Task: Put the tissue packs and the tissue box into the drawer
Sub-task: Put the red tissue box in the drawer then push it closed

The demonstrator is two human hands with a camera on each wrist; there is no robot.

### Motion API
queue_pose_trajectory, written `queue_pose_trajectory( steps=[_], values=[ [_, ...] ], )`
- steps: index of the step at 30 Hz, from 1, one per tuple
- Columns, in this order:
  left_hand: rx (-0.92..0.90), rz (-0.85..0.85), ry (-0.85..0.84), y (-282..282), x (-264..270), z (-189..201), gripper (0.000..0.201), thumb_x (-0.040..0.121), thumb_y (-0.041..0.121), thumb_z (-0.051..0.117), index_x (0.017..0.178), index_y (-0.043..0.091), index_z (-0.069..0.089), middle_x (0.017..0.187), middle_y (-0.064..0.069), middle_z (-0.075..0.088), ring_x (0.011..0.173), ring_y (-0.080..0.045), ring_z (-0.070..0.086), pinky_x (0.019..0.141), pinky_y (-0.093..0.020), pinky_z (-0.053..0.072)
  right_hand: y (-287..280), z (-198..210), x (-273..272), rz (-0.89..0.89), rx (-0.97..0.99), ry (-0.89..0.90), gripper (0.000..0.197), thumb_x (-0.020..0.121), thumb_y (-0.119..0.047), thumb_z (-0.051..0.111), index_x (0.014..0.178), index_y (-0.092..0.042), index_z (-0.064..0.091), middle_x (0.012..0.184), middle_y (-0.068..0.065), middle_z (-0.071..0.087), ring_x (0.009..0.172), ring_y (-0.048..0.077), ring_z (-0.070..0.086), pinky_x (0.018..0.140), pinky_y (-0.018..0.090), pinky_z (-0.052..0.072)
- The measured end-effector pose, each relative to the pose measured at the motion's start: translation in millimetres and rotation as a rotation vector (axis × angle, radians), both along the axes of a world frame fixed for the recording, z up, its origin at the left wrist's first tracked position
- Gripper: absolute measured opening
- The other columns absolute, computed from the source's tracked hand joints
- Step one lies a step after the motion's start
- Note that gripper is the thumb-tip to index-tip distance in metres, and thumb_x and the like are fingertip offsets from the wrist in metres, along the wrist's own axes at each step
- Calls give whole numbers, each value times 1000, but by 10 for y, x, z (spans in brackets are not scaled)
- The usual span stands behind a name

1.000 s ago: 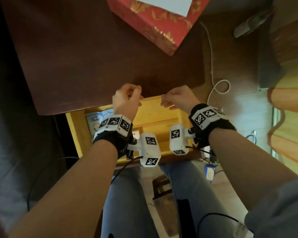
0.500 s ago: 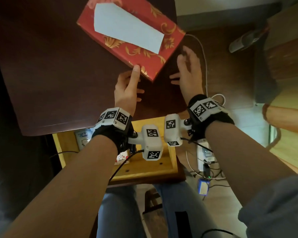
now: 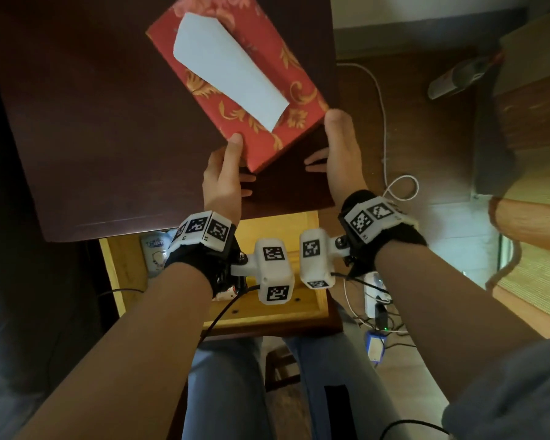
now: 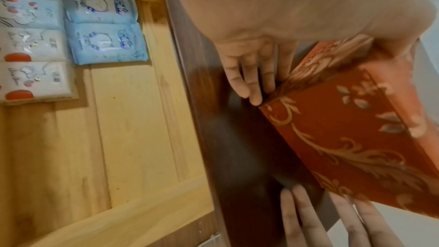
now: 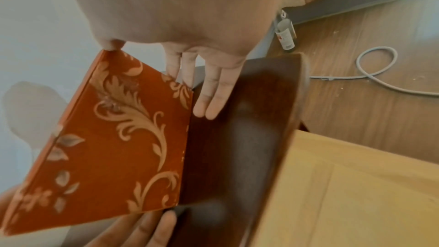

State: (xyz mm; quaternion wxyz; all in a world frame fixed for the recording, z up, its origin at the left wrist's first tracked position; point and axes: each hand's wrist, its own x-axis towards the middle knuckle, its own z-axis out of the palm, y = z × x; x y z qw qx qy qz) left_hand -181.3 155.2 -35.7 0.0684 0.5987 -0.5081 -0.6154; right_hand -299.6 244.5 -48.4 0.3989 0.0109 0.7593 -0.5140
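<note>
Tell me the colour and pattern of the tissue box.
Red with gold leafy scrollwork; the tissue box shows it best in the head view.
</note>
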Motion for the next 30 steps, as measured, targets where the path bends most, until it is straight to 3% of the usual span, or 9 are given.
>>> queue_pose_trajectory(
  steps=[5,8,11,15,19,22,23,25,30],
  values=[
    [3,7,-27,70,280,2,27,76,59,42,89,37,52,91,7,63,80,-19,64,68,-34,53,147,31,303,-28,26,-12,36,81,-60,42,98,-30,51,103,2,59,65,15,59,69,39,58],
    [-9,-25,-40,130,465,9,31,76,57,43,91,33,54,88,8,63,81,-20,63,73,-38,54,195,60,494,-7,47,-2,34,68,-67,49,83,-37,47,112,10,57,79,18,59,61,29,55],
    [1,-62,-42,198,644,38,29,75,58,44,87,33,55,86,10,62,85,-19,62,79,-42,53,292,72,700,-19,42,-29,28,71,-59,54,84,-36,46,122,13,50,94,21,56,59,25,52],
    [48,-111,-12,337,930,72,27,74,56,46,85,33,53,87,8,60,86,-15,58,85,-43,50,491,115,975,-73,38,-106,37,62,-55,55,88,-31,47,116,2,41,94,15,53,81,37,53],
    [111,-181,29,517,1275,57,29,77,53,50,94,30,53,94,8,62,86,-9,58,83,-35,47,692,202,1364,-142,60,-190,47,47,-61,49,84,-32,46,134,12,41,113,25,49,103,45,41],
    [148,-214,25,615,1522,31,39,80,50,53,106,20,53,96,8,63,91,-7,59,87,-34,46,846,160,1649,-183,64,-243,66,48,-62,56,106,-32,49,139,6,40,119,22,46,106,40,37],
    [161,-223,20,641,1590,29,45,77,51,54,108,19,54,99,6,65,93,-8,60,87,-33,46,901,132,1731,-184,64,-262,76,54,-61,60,122,-27,47,136,3,44,118,19,48,105,38,38],
    [177,-250,5,686,1701,33,51,71,52,56,108,17,53,101,3,66,94,-9,61,82,-29,46,1003,101,1883,-220,21,-301,74,75,-52,62,137,-22,36,121,-3,55,108,12,55,101,38,44],
    [190,-328,-32,792,1895,40,61,69,54,64,116,18,49,102,4,62,95,-10,63,79,-26,48,1248,25,2168,-278,2,-372,68,70,-46,64,130,-27,39,127,3,58,113,23,58,95,47,51]
  ],
)
